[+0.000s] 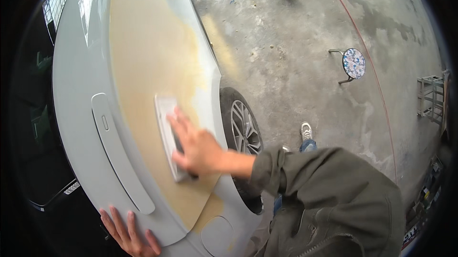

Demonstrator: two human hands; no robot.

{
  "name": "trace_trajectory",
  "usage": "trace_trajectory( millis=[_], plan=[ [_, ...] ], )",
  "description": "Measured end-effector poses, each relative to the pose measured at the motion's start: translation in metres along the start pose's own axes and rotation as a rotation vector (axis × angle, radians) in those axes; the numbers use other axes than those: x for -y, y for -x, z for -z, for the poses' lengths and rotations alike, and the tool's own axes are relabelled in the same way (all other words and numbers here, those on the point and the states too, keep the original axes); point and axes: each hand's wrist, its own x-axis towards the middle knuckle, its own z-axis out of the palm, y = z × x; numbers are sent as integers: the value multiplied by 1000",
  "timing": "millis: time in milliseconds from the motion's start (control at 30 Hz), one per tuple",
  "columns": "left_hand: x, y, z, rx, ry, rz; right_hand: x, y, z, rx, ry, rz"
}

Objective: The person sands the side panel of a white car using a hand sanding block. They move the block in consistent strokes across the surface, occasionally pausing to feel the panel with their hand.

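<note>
Blurred right fingers [182, 124] seemingly around pale block [166, 137], left fingers [131, 230] splayed on car [82, 114]

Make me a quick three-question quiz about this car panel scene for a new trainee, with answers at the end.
1. Which hand is on the long flat block?
2. True or false: the left hand is touching the wheel.
3. The stool on the floor has a seat that is: A) square, plain red; B) round, patterned; C) triangular, plain black.

Key: 1. The right hand. 2. False. 3. B.
</note>
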Motion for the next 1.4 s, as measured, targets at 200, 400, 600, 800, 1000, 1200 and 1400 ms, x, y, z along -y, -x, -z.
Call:
trace_trajectory(
  millis=[200,400,600,800,1000,1200,1400],
  plan=[
    [1,-8,2,6,23,-5,-58,-139,78,26,-310,-472],
    [-1,-1,-1,14,34,30,15,54,-15,104,19,21],
    [-4,-11,2,-40,47,5,-52,-72,19,-140,42,41],
    [-6,-18,-1,-41,45,18,-44,-71,21,-151,18,-23],
    [-6,-4,5,-2,23,41,19,66,-9,77,5,145],
    [-6,-19,3,-36,49,3,-60,-134,59,-178,-70,-34],
    [-3,-4,-1,-14,58,47,2,38,-12,-78,39,273]
  ],
)
